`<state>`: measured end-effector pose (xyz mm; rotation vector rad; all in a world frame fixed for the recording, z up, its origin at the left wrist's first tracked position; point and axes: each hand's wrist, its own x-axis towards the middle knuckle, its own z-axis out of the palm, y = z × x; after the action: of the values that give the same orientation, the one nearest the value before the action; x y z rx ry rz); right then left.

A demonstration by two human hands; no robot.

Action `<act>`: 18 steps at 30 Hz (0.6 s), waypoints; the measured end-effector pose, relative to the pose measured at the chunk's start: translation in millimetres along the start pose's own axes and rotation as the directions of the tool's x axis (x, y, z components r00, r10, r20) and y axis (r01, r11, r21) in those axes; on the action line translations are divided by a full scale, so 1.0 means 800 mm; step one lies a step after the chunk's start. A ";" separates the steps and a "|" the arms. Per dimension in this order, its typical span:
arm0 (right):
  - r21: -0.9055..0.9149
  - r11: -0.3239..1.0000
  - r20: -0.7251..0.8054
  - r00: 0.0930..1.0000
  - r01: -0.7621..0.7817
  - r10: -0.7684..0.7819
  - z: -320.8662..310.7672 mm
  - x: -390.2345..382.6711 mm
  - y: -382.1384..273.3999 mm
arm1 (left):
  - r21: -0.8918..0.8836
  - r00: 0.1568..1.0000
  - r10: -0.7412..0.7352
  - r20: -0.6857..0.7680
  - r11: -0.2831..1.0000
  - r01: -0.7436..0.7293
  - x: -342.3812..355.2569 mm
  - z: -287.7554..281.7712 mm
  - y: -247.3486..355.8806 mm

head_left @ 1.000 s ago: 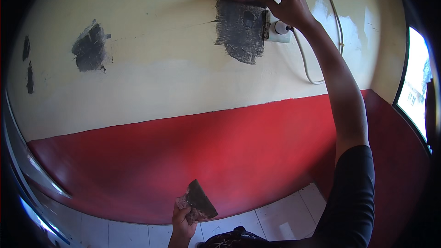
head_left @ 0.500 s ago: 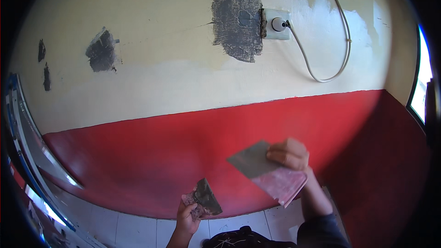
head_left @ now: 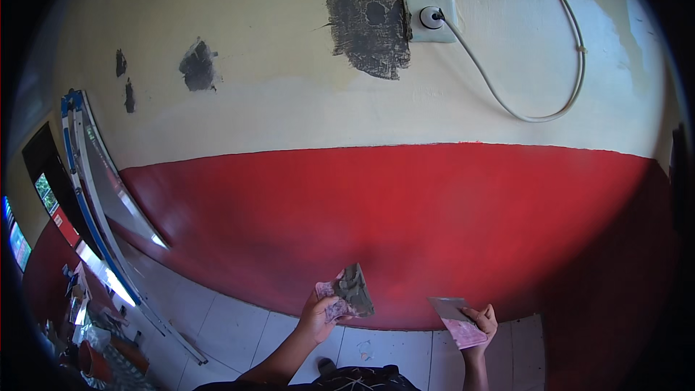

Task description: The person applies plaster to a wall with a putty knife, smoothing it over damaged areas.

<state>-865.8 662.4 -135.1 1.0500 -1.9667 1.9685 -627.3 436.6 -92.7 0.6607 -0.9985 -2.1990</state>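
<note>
My left hand [head_left: 314, 320] is closed round the pink, stained grip of a putty scraper [head_left: 355, 291]. Dark grey putty coats the scraper's broad blade. To its right, my right hand [head_left: 482, 327] grips a second, flat putty spreader [head_left: 463, 331], pink at the lower end with a thin grey blade edge pointing up. Both tools are held low before the red part of the wall [head_left: 391, 210], apart from each other. Higher up, the cream wall bears a large dark grey putty patch [head_left: 369, 47] and a smaller grey patch [head_left: 198, 66].
A white socket plate [head_left: 444, 33] with a plug [head_left: 430, 19] adjoins the large patch; its pale cable [head_left: 499, 103] loops right. A blue and silver ladder [head_left: 93, 199] leans at the left. Clutter with a reddish-brown bucket [head_left: 94, 362] stands at the lower left on the tiled floor [head_left: 279, 337].
My right hand has dropped lower with its spreader, whose blade now points up. My left hand keeps its scraper. The view has turned left, bringing more ladder and clutter into sight.
</note>
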 end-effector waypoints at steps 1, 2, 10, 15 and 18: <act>-0.053 0.994 -0.005 0.996 0.094 -0.094 -0.013 -0.003 -0.003 | -0.021 0.999 0.020 -0.026 1.000 -0.021 -0.009 0.010 -0.010; -0.051 0.994 0.003 0.996 0.094 -0.094 -0.021 -0.006 -0.004 | -0.041 0.998 0.040 -0.050 0.998 -0.042 -0.016 0.019 -0.017; -0.070 0.974 -0.059 0.974 0.215 -0.219 -0.014 -0.042 -0.069 | -0.084 0.995 0.082 -0.054 0.993 -0.086 -0.085 -0.016 -0.026; 0.006 0.994 0.002 0.994 0.106 -0.106 0.014 -0.125 -0.127 | -0.142 0.986 0.134 -0.096 0.979 -0.146 -0.171 -0.089 0.001; -0.005 0.998 0.019 0.998 0.065 -0.064 0.042 -0.170 -0.166 | -0.175 0.971 0.163 -0.174 0.965 -0.193 -0.225 -0.135 0.014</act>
<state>-677.6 694.5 -109.6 1.1198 -1.9217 1.9253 -430.8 507.4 -114.8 0.6208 -0.7255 -2.0183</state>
